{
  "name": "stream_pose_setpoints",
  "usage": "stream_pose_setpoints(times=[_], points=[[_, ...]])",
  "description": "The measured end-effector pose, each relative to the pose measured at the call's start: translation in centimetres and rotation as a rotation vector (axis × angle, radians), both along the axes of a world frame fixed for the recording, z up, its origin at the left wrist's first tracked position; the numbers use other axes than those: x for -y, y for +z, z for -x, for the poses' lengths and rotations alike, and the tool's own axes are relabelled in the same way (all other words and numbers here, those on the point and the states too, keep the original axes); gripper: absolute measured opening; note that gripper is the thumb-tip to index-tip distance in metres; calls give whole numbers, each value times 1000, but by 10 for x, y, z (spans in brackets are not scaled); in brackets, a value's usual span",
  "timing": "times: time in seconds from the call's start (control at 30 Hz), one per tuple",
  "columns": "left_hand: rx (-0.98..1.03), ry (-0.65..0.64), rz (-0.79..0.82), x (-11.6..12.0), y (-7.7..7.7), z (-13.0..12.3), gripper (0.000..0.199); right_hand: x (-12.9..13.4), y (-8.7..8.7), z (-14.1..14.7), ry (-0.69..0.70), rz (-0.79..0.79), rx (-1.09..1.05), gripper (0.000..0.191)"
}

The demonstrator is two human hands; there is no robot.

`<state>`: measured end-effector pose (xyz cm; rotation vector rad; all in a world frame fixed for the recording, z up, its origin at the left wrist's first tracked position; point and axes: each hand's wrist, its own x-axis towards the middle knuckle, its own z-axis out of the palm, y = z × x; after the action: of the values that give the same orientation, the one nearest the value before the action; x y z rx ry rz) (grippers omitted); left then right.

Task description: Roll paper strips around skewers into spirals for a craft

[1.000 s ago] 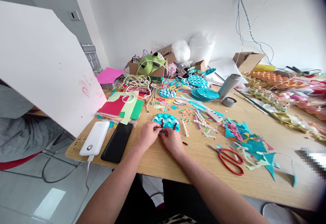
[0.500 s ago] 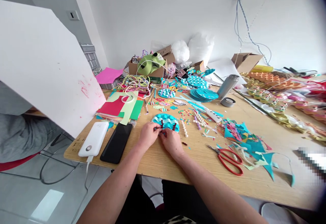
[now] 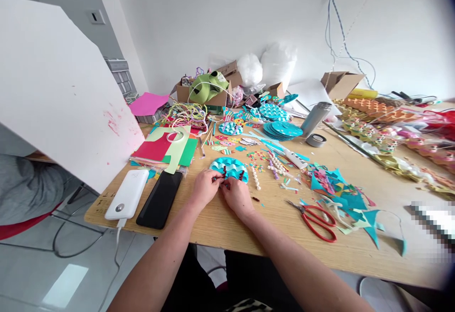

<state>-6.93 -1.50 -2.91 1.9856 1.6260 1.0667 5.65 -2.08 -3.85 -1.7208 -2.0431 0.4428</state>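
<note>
A round turquoise craft piece point(image 3: 228, 164) with wavy light and dark blue paper strips lies on the table before me. Two dark red, fuzzy twisted stems stand on it, the right stem point(image 3: 241, 174) leaning slightly. At its near left edge, my left hand point(image 3: 207, 186) is closed in a pinch beside the other stem point(image 3: 224, 171). My right hand point(image 3: 236, 194) is pinched too, its fingertips almost meeting the left ones at the near rim. What sits between the fingertips is small and mostly hidden. A short dark red scrap point(image 3: 255, 199) lies right of my right hand.
Red-handled scissors point(image 3: 320, 222) and paper scraps point(image 3: 350, 202) lie to the right. A black phone point(image 3: 159, 200) and white power bank point(image 3: 127, 193) are at left. Behind stand stacked blue discs point(image 3: 282, 131), a glue tube point(image 3: 295, 158) and a metal bottle point(image 3: 316, 119).
The whole view has shifted slightly, so things sit a little further left. Both hands stay pinched at the near edge of the disc, with only small finger movement.
</note>
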Motion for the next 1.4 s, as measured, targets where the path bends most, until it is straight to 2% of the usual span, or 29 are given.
stream_pose_setpoints(times=[0.3,0.57,0.9,1.07,1.4], points=[[5,-29,-53,2,2,1,7,3,0,0,-12,-21,-17,16],[-5,4,-3,3,3,1,6,4,2,2,-13,-14,-29,17],[-9,11,3,0,-6,2,5,2,3,3,-6,13,-2,17],[-9,2,14,-1,-4,3,5,1,3,4,-19,23,-21,17],[73,9,2,3,-1,-2,7,9,2,-4,40,-55,-90,20]])
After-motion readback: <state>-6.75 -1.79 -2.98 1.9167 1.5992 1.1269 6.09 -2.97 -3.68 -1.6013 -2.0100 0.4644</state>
